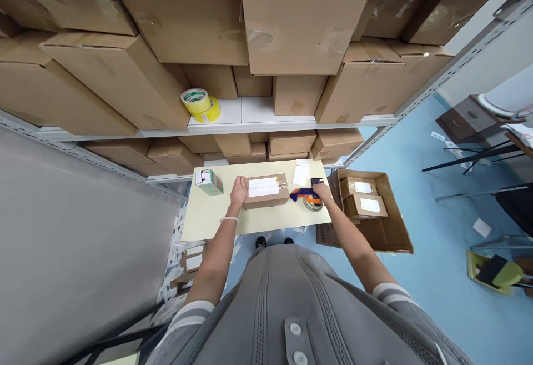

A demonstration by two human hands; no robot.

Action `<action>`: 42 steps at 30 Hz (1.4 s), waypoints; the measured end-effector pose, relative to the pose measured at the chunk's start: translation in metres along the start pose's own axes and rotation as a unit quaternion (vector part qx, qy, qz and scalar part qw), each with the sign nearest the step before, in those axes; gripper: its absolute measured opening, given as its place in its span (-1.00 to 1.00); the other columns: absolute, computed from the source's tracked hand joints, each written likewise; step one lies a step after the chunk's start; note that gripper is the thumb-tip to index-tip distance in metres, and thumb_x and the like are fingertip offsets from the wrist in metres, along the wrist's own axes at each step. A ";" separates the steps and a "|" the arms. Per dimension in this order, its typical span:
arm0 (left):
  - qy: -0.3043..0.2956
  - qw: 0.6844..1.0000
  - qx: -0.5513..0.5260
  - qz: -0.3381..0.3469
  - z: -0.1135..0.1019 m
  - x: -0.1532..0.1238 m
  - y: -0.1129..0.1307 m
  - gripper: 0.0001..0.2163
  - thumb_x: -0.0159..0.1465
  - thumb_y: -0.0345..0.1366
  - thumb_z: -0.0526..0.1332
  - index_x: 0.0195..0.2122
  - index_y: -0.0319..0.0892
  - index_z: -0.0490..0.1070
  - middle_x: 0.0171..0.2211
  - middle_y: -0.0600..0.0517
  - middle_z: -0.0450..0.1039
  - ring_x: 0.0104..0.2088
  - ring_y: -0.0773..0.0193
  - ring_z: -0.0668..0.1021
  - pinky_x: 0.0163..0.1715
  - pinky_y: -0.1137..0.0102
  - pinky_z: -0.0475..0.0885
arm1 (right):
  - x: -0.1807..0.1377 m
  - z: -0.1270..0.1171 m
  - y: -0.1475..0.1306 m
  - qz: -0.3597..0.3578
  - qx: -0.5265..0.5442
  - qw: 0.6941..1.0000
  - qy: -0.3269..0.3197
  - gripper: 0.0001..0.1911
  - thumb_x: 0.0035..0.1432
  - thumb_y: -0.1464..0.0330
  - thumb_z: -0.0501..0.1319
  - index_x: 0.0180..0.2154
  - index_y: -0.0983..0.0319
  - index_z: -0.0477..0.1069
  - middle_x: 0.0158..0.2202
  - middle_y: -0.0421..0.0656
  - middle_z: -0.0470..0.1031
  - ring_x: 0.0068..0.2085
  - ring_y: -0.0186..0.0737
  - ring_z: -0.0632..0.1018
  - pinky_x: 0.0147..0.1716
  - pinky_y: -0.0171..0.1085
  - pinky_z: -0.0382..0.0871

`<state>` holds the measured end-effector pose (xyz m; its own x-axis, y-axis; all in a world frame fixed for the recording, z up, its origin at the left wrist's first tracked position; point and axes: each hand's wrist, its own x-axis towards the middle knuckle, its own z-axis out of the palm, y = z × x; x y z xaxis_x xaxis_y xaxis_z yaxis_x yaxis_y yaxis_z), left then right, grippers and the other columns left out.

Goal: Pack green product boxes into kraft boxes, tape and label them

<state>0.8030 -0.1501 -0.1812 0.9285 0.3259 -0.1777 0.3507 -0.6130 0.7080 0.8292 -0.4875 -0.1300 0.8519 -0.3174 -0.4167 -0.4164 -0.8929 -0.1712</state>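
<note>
A small brown cardboard box [266,191] with a white label on top lies in the middle of the pale yellow table [212,218]. My left hand [239,191] presses against the box's left end, fingers closed on its edge. My right hand [321,191] grips a tape dispenser [307,197] with a blue and orange handle, resting on the table just right of the box. A white sheet [301,174] lies behind the dispenser.
A small green and white carton [209,181] stands at the table's left. An open carton [370,209] on the blue floor at right holds labelled small boxes. Shelves of big cardboard boxes [300,26] rise behind, with yellow tape rolls [200,104]. Paper scraps [179,265] litter the floor at left.
</note>
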 end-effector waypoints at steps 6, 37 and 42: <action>-0.002 1.000 -0.010 0.000 -0.001 -0.001 0.001 -0.67 0.42 -0.12 -0.22 -0.09 -0.06 0.28 -0.08 -0.09 0.44 -0.05 0.10 0.47 -0.11 0.26 0.34 | -0.010 -0.015 0.005 0.024 0.012 0.996 0.079 -0.46 0.30 0.23 -0.09 -0.14 0.43 0.56 -0.19 0.33 0.56 -0.15 0.16 0.61 -0.29 -0.13 0.43; 0.001 0.999 -0.030 -0.012 -0.008 -0.007 0.003 -0.69 0.41 -0.12 -0.20 -0.12 0.00 0.31 -0.05 -0.06 0.46 -0.09 0.10 0.51 -0.19 0.25 0.36 | 0.011 -0.121 -0.296 -0.431 -0.007 0.858 0.280 -0.72 0.35 0.28 0.06 -0.07 0.30 0.43 -0.05 0.06 0.48 0.00 0.00 0.40 0.07 -0.09 0.14; 0.002 0.999 -0.032 -0.017 -0.008 -0.007 0.003 -0.68 0.41 -0.11 -0.21 -0.11 0.00 0.31 -0.05 -0.05 0.46 -0.07 0.11 0.51 -0.17 0.27 0.36 | 0.021 -0.116 -0.284 -0.421 0.006 0.866 0.269 -0.73 0.30 0.32 0.11 -0.04 0.32 0.41 0.03 0.12 0.36 0.07 0.04 0.35 0.08 -0.05 0.18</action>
<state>0.7970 -0.1485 -0.1729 0.9155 0.3488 -0.2005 0.3739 -0.5535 0.7442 1.0022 -0.2776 0.0132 0.8788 0.3388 0.3361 0.4237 -0.8780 -0.2227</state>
